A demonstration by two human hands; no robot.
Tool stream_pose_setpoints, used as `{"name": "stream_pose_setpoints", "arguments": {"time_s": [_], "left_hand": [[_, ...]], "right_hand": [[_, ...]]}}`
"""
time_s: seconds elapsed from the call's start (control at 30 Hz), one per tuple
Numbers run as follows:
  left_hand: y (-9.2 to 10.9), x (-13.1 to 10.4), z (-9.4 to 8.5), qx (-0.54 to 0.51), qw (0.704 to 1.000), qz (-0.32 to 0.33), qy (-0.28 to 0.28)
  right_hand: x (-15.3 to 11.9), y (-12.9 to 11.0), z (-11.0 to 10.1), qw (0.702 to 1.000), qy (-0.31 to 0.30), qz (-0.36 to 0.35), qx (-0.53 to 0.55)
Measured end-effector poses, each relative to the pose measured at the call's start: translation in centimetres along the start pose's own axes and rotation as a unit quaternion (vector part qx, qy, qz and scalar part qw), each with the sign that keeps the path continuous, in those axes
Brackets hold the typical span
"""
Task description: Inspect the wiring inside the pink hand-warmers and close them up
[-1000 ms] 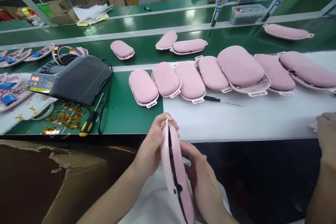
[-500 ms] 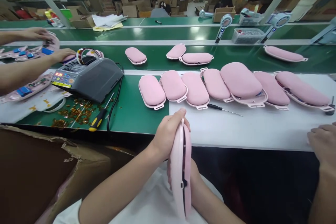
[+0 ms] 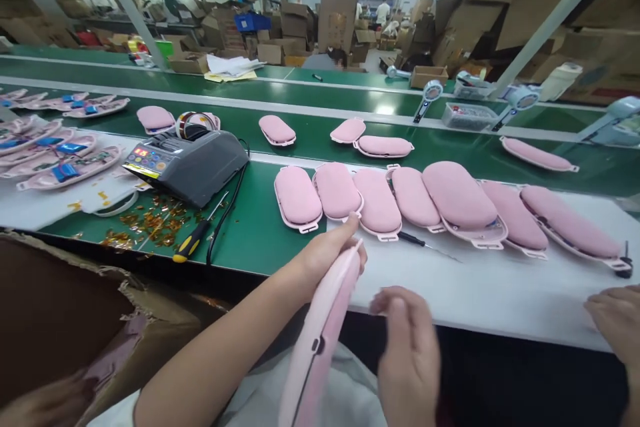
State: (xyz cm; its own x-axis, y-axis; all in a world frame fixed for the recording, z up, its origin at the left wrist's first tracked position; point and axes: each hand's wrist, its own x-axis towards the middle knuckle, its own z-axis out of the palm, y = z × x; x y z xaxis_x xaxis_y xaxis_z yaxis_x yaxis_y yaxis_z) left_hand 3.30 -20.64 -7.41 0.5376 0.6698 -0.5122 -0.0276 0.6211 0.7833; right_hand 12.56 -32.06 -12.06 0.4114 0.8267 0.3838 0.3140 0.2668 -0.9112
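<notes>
Upright and tilted in front of my body is a pink oval case (image 3: 325, 327), seen edge-on, with a dark seam between its two halves. My left hand (image 3: 330, 257) grips its upper end. To the right of the case, my right hand (image 3: 407, 353) is off it, blurred, with fingers loosely curled and apart and nothing seen in them. Several pink cases (image 3: 297, 195) lie in a row on the table beyond my hands. A thin black screwdriver (image 3: 413, 239) rests beside them on the white sheet (image 3: 480, 287).
A grey tape dispenser (image 3: 200, 163), a yellow-black screwdriver (image 3: 193, 240) and amber scraps (image 3: 150, 227) are at the left. Opened pink shells (image 3: 70, 167) lie farther left. Another person's hand (image 3: 617, 320) is at the right edge. A torn cardboard box (image 3: 165, 300) stands at lower left.
My right hand has come off the case and moved right. The case is tilted more, its lower end leftward. The view has risen, and the other person's hands have left the dispenser area.
</notes>
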Motion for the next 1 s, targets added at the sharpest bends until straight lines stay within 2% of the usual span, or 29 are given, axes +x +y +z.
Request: {"name": "stream_pose_setpoints", "arguments": {"time_s": [0.03, 0.07, 0.13, 0.17, 0.2, 0.23, 0.27, 0.33, 0.4, 0.43, 0.47, 0.53, 0.6, 0.67, 0.73, 0.77, 0.87, 0.9, 1.0], "left_hand": [[-0.1, 0.6, 0.1, -0.007, 0.999, -0.033, -0.021], [-0.1, 1.2, 0.4, -0.011, 0.997, -0.061, -0.037], [-0.2, 2.2, 1.2, -0.015, 0.995, -0.083, -0.047], [-0.2, 2.5, 1.6, -0.018, 0.996, -0.08, -0.041], [-0.1, 2.4, 1.9, -0.024, 0.997, -0.068, -0.025], [0.0, 2.0, 1.9, -0.032, 0.998, -0.048, 0.001], [0.1, 1.2, 1.9, -0.038, 0.999, -0.014, 0.024], [0.2, -1.3, 1.3, -0.04, 0.995, 0.078, 0.051], [-0.2, -4.2, 0.4, 0.043, 0.975, 0.212, -0.049], [-0.5, -5.3, 0.0, 0.088, 0.96, 0.259, -0.064], [-0.8, -6.0, -0.5, 0.124, 0.939, 0.32, -0.024], [-1.6, -6.3, -1.8, 0.166, 0.904, 0.392, 0.045], [-2.4, -5.5, -3.5, 0.173, 0.893, 0.407, 0.082], [-3.5, -4.4, -5.4, 0.17, 0.908, 0.372, 0.085], [-4.6, -3.9, -7.1, 0.187, 0.917, 0.336, 0.111], [-5.0, -4.0, -7.6, 0.205, 0.911, 0.327, 0.143], [-5.8, -4.5, -7.8, 0.295, 0.856, 0.329, 0.268], [-5.9, -4.6, -7.6, 0.326, 0.837, 0.332, 0.289], [-6.3, -4.0, -6.7, 0.367, 0.799, 0.367, 0.305]], "right_hand": [[0.5, -0.6, -0.4, 0.996, 0.005, -0.084, -0.022], [1.1, -1.3, -0.6, 0.981, -0.016, -0.189, -0.05], [2.2, -2.6, -0.5, 0.913, -0.123, -0.377, -0.094], [2.8, -3.1, -0.3, 0.881, -0.18, -0.426, -0.101], [3.3, -3.4, 0.0, 0.866, -0.214, -0.44, -0.101], [4.0, -3.5, 0.2, 0.871, -0.214, -0.432, -0.094], [4.6, -3.5, 0.5, 0.887, -0.181, -0.416, -0.083], [6.0, -3.2, 0.9, 0.921, -0.065, -0.378, -0.075], [7.4, -2.8, 1.2, 0.936, 0.032, -0.341, -0.08], [8.1, -2.6, 1.3, 0.938, 0.052, -0.333, -0.087], [8.6, -2.4, 1.4, 0.938, 0.047, -0.33, -0.098], [9.4, -1.7, 1.2, 0.934, -0.025, -0.335, -0.125], [9.6, -0.5, 0.6, 0.921, -0.111, -0.325, -0.182], [9.4, 1.3, -0.5, 0.91, -0.182, -0.284, -0.241], [8.9, 3.1, -1.4, 0.907, -0.23, -0.234, -0.266], [8.6, 3.8, -1.7, 0.909, -0.243, -0.215, -0.263], [7.6, 4.7, -1.5, 0.919, -0.232, -0.202, -0.249], [7.4, 4.7, -1.1, 0.92, -0.219, -0.207, -0.252], [6.5, 4.2, 0.3, 0.92, -0.182, -0.215, -0.274]]}}
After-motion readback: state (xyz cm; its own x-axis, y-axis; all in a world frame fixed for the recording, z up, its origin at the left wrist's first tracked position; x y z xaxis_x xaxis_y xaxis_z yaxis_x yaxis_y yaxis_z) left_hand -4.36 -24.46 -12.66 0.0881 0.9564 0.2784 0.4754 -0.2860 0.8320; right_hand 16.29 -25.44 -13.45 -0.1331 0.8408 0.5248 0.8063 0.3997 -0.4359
